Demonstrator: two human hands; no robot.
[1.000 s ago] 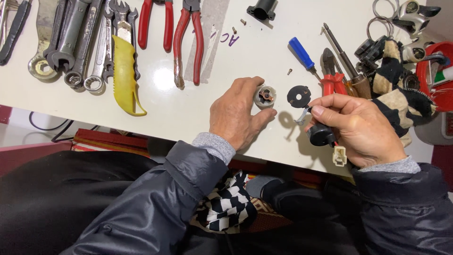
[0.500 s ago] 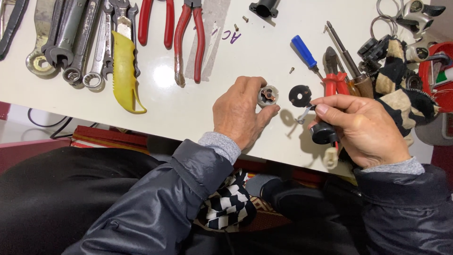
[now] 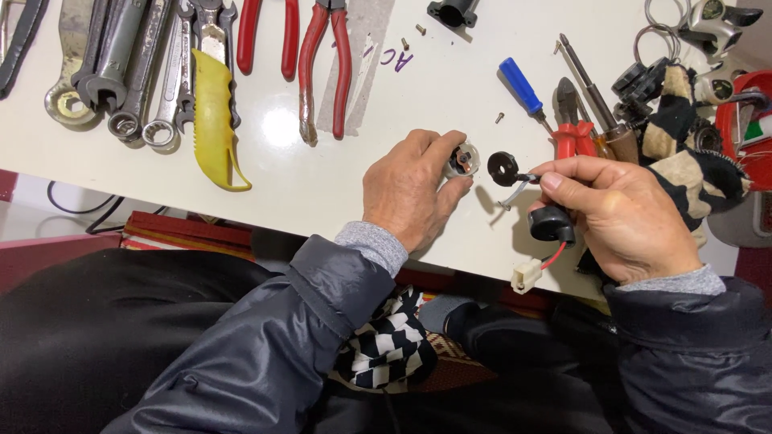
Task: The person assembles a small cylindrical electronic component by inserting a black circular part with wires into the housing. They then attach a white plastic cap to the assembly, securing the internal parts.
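Note:
My left hand (image 3: 410, 189) grips a small round metal-and-clear part (image 3: 461, 160) between thumb and fingers, just above the white table (image 3: 322, 169). My right hand (image 3: 623, 217) pinches a thin wire that carries a black ring-shaped disc (image 3: 503, 168) at its end. A black rubber cap (image 3: 552, 224) sits under the same hand, and a red wire runs down to a small white plug (image 3: 527, 276) hanging off the table edge. The disc hangs a short way to the right of the round part, not touching it.
Wrenches (image 3: 121, 72), a yellow-handled tool (image 3: 213, 120) and red pliers (image 3: 322, 64) lie along the far left. A blue screwdriver (image 3: 523, 87), a wooden-handled screwdriver (image 3: 599, 104), red cutters (image 3: 572, 138), a rag (image 3: 683, 161) and metal parts crowd the right. Small screws (image 3: 499, 117) lie loose.
Both hands have shifted slightly up and left over the table. The right hand has turned, so the black disc and wire now stick out more to the left of its fingertips.

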